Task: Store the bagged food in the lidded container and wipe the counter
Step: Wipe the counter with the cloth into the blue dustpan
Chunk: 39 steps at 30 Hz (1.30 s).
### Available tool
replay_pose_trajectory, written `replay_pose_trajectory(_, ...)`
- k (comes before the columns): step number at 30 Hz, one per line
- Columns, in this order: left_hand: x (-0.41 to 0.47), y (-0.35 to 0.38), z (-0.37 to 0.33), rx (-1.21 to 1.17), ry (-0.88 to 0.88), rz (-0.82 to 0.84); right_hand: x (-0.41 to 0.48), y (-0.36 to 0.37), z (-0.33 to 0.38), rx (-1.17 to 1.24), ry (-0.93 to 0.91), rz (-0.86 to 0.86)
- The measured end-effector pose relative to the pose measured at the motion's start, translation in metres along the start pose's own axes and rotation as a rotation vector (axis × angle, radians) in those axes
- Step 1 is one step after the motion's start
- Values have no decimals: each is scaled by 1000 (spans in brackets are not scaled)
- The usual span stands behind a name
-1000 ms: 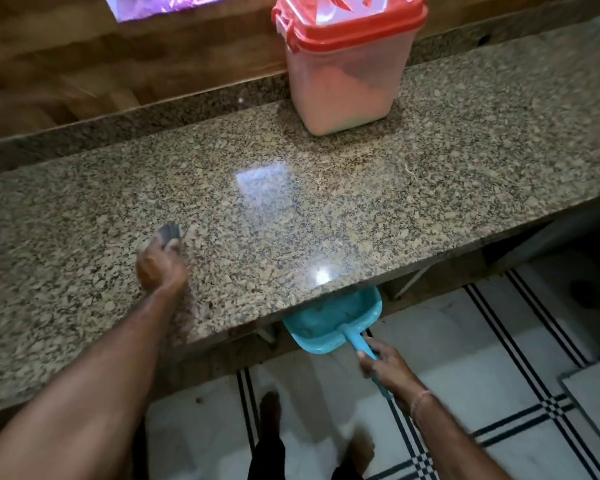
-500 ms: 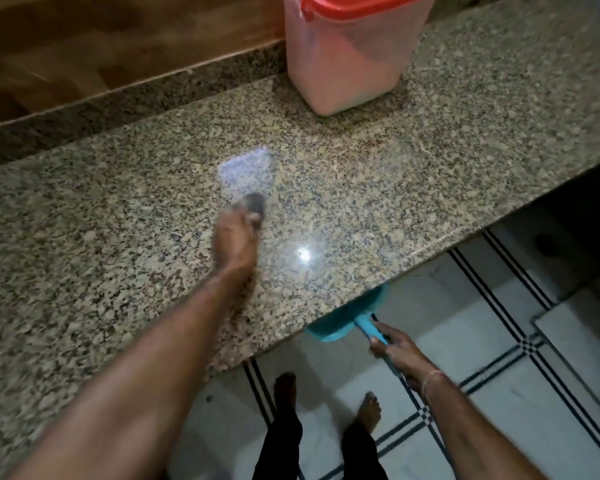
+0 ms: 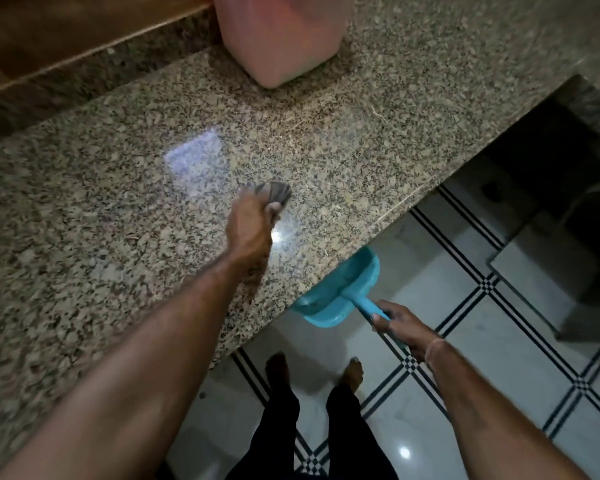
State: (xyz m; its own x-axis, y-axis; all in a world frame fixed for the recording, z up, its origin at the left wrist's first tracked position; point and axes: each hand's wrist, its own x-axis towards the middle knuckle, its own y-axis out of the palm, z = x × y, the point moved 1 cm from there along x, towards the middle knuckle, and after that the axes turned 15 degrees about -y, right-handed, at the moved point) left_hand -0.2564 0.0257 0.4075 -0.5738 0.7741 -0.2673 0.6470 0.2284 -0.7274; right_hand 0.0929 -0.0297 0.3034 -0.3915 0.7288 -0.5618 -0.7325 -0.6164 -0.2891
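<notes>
Gripping a blurred dark grey pad (image 3: 275,192), perhaps cloth, left hand (image 3: 250,228) wipes the speckled granite desk (image 3: 118,220); right hand (image 3: 400,323) holds a teal plastic dustpan (image 3: 340,287) under its edge for crumbs.

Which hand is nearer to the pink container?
Left. The left hand grips a cloth on the counter before the pink container; the right hand holds the dustpan below the counter's edge.

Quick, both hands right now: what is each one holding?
Left hand: grips a dark wiper, pressed on the counter.
Right hand: grips the blue dustpan by its handle, at the counter edge.
</notes>
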Motion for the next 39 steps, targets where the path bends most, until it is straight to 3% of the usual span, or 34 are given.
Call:
replay_pose_trajectory(3, 28, -23, 10, -104, -115, -116, 1, -7, -4, 26, -8, -29)
replay_pose_trajectory(6, 80, -76, 60, -54, -445, -378, 2, -11, -6, 53, -26, -52)
replay_pose_trajectory(8, 103, -82, 84, 18, -577, -425, 2, -14, -8, 71, -28, -64)
replay_pose_trajectory(10, 93, -57, 63, 49, -418, -362, 2, -17, -8, 103, -44, -73)
replay_pose_trajectory(14, 39, 16, -25, 131, 221, -56, -1, -20, -12, 119, -31, -75)
replay_pose_trajectory(16, 31, 30, -46, 63, 298, 105, -4, -21, -11, 117, -23, -72)
replay_pose_trajectory(18, 54, 19, -37, -52, 225, 88, -6, -24, -12, 132, -13, -76)
replay_pose_trajectory(22, 138, -43, 17, -24, -326, -232, -7, -30, -15, 163, 9, -113)
replay_pose_trajectory(24, 160, -50, 20, -47, -450, -274, -4, -31, -21, 183, 5, -120)
replay_pose_trajectory(26, 163, -26, -11, -111, -313, -224, -1, -34, -28, 185, 11, -128)
replay_pose_trajectory(29, 137, 22, -71, -82, 80, -75, -1, -42, -31, 179, 20, -127)
replay_pose_trajectory(33, 64, 91, -104, 30, 508, 233, -11, -51, -18, 175, 25, -144)
replay_pose_trajectory(36, 45, 88, -106, 81, 562, 306, -19, -58, -10, 167, -3, -141)
replay_pose_trajectory(37, 51, 74, -101, 58, 554, 261, -22, -62, -7, 177, 1, -155)
replay_pose_trajectory(39, 81, 44, -75, 148, 462, 9, -26, -69, -7, 200, 7, -190)
